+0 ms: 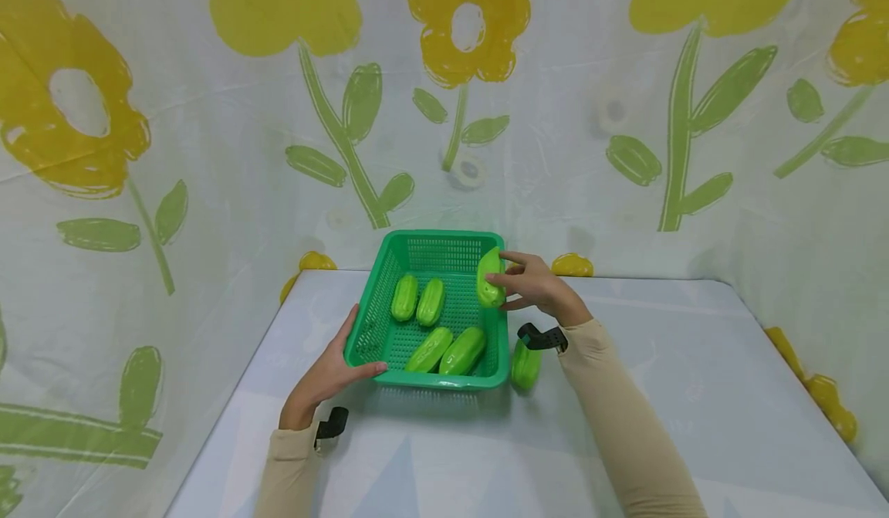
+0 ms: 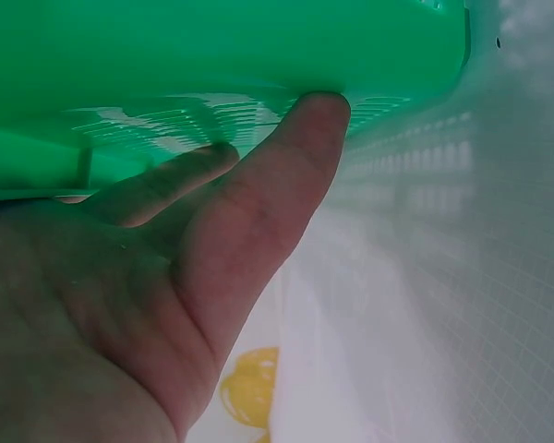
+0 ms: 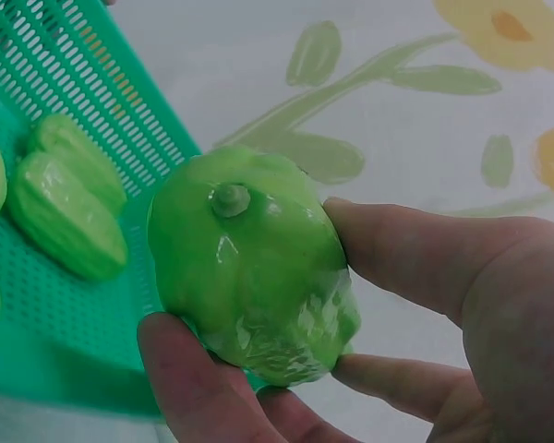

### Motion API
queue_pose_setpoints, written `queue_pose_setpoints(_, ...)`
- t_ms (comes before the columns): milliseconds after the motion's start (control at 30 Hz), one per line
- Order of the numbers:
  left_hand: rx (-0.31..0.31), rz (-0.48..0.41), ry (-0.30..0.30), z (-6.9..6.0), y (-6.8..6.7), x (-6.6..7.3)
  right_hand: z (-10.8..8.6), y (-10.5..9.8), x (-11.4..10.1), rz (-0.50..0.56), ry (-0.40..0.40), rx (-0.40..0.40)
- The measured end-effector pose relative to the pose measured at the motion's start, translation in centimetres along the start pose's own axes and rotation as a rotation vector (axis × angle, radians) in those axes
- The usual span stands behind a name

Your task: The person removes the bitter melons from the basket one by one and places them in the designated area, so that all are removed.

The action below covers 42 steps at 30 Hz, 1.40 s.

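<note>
On the table (image 1: 660, 363) before the curtain (image 1: 556, 155), a basket (image 1: 444, 381) holds two gourds (image 1: 431, 303) left of centre and two (image 1: 462, 351) at its near wall, with a fifth gourd (image 1: 525, 367) just right of it and a sixth gourd (image 1: 489, 280) in the right hand (image 1: 535, 282) at its right rim.

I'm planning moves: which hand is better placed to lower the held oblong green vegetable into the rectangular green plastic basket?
Probably the right hand, holding the vegetable at the right side of the basket; the left hand touches its left side.

The left grip (image 1: 328, 374) spreads wide; the right grip (image 1: 533, 280) pinches.
</note>
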State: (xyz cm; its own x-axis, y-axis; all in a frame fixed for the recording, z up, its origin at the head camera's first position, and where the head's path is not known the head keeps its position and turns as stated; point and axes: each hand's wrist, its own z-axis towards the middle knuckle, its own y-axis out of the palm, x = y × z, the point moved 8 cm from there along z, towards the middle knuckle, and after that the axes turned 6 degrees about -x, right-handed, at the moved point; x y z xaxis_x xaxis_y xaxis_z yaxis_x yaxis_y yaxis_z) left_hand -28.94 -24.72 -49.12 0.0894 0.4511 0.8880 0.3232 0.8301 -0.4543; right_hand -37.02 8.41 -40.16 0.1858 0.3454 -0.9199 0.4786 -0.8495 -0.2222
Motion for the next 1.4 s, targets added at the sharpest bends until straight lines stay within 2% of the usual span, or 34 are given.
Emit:
queue_pose_setpoints(333,0.005,-0.012,-0.002,-0.1,0.0,0.0,-1.1,-2.0,1.7,-0.009,-0.011,0.012)
queue_pose_setpoints(867,0.000,-0.009,-0.004,-0.1,-0.1,-0.2,-4.3,-4.4,4.4,0.002,-0.030,0.066)
queue_pose_setpoints(1167,-0.002,-0.021,0.008,0.1,0.1,0.0,-5.9,-5.7,5.9,-0.007,-0.015,0.109)
queue_pose_setpoints(1400,-0.002,-0.012,0.010,0.2,0.1,-0.2,-7.2,-6.2,7.6,-0.019,-0.006,0.113)
